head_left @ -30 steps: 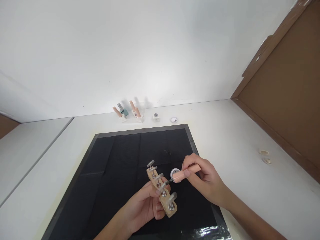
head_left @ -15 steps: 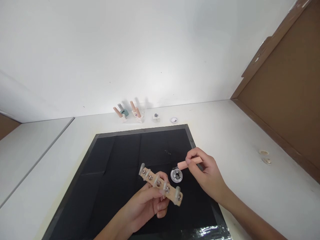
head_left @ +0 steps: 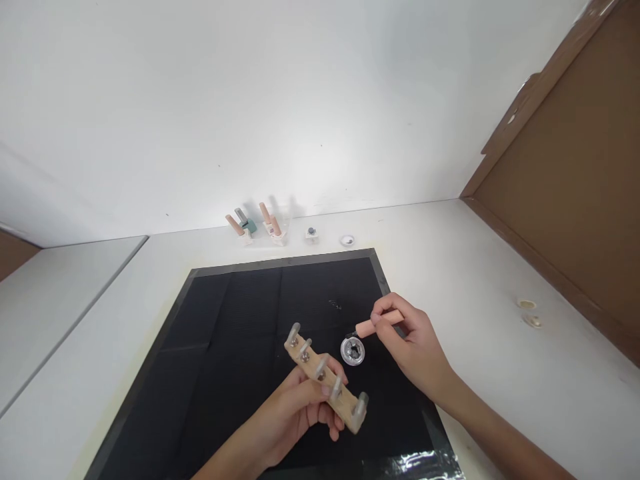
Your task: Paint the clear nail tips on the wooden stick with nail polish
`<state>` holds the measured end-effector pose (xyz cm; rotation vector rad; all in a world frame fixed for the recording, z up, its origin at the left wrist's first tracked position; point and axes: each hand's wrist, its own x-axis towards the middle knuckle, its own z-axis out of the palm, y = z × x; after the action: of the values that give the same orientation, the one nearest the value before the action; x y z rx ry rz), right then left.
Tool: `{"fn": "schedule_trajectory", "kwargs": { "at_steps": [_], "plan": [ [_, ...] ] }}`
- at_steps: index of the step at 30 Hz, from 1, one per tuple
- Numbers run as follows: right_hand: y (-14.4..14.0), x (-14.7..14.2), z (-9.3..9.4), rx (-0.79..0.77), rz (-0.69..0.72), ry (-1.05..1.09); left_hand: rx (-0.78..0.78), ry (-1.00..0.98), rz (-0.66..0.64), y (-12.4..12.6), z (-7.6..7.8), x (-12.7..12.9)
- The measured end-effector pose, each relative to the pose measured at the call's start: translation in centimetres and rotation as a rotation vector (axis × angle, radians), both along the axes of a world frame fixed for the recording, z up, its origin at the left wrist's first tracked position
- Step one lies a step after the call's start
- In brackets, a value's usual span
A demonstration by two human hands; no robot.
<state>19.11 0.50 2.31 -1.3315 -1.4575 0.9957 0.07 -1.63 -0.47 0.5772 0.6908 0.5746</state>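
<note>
In the head view, my left hand (head_left: 305,407) grips a wooden nail-tip stand (head_left: 327,380) over the black mat. Several clear false nails (head_left: 321,365) stick up along the stand, each on a small round mount. My right hand (head_left: 407,340) pinches a nail polish brush by its peach cap (head_left: 377,323). The dark brush end points left, over the upper rim of a small round clear dish (head_left: 353,351) with dark contents; whether it touches the rim I cannot tell. The stand is close to the dish's left side and apart from the brush.
Peach-capped polish bottles (head_left: 275,230) and a teal bottle (head_left: 247,223) stand along the back wall. Right of them are a small clear jar (head_left: 311,235) and a shallow white dish (head_left: 347,240). Two small round pieces (head_left: 533,321) lie far right, near a brown cardboard panel (head_left: 565,167).
My left hand has tilted and turned the nail stand, so the false nails now point more upward and its near end sits lower. The brush in my right hand has barely moved.
</note>
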Motion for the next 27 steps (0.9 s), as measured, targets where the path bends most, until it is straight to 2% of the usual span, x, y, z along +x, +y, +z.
{"fn": "schedule_trajectory", "kwargs": {
  "at_steps": [6,12,19,22,27],
  "plan": [
    [0.0,-0.1,0.0,-0.021,-0.019,-0.015,0.000,-0.068,-0.025,0.0,-0.4,-0.3],
    [0.2,0.1,-0.5,-0.081,0.027,-0.125,0.029,-0.046,-0.032,0.1,-0.4,-0.1],
    [0.4,0.3,-1.4,-0.057,0.071,-0.259,0.025,-0.013,-0.051,0.2,-0.6,0.1],
    [0.5,0.3,-1.2,-0.075,0.080,-0.212,0.007,-0.017,-0.048,0.3,-0.7,0.0],
    [0.7,0.5,-0.4,-0.111,0.088,0.055,-0.046,-0.047,-0.031,0.5,-0.6,-0.2]
  ]
}}
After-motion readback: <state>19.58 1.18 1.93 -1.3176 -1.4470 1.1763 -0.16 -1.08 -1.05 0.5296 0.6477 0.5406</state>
